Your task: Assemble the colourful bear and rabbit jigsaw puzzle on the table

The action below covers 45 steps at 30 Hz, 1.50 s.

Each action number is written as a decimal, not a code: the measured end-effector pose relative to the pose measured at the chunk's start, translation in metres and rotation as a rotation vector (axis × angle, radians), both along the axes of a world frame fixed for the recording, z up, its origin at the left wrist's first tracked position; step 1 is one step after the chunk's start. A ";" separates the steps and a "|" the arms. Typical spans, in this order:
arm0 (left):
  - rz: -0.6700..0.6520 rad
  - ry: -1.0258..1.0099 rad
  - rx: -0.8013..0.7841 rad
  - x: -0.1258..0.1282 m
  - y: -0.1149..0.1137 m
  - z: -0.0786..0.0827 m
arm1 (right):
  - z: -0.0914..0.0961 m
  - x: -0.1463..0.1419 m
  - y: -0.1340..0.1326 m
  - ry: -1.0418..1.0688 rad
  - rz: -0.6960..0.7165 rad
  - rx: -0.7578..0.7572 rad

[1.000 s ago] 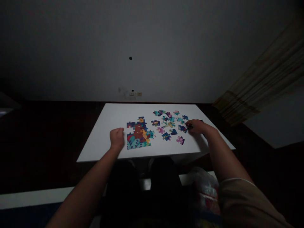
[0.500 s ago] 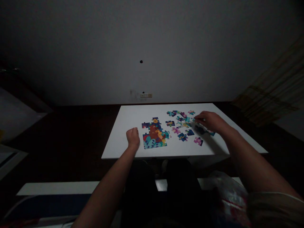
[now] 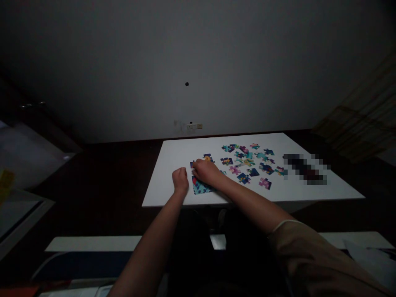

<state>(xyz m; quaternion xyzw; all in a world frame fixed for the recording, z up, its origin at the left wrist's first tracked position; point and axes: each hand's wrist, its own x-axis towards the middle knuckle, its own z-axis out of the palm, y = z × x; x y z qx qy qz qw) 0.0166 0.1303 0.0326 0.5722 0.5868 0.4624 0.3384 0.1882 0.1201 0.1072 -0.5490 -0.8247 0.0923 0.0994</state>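
The joined puzzle pieces (image 3: 200, 186) lie under the curled right hand (image 3: 206, 171), left hand (image 3: 180, 180) beside them, any pinch unclear; many loose pieces (image 3: 248, 161) lie to their right.

The right hand (image 3: 206, 171) lies flat across the top of the partly assembled jigsaw puzzle (image 3: 201, 185), covering most of it, with the fingers pointing left. The left hand (image 3: 180, 180) rests in a loose curl at the puzzle's left edge. Both are on a white board (image 3: 173, 154), with loose puzzle pieces (image 3: 247, 161) scattered toward its far right corner. Near the right edge, a pixelated patch (image 3: 305, 169) hides whatever lies there.
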 end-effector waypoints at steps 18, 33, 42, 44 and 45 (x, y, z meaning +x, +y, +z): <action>-0.002 0.344 0.086 0.022 -0.001 -0.009 | -0.071 0.102 -0.101 1.541 -0.676 -0.158; -0.070 0.293 0.161 0.020 0.003 -0.016 | -0.033 0.036 0.064 -0.149 -0.035 -0.018; -0.016 0.182 0.150 0.017 0.006 -0.022 | -0.036 0.025 0.091 -0.281 -0.014 0.030; -0.004 0.178 0.144 0.017 0.007 -0.022 | -0.033 0.025 0.088 -0.321 0.020 0.055; 0.000 0.182 0.142 0.017 0.007 -0.022 | -0.030 0.025 0.087 -0.343 0.037 0.062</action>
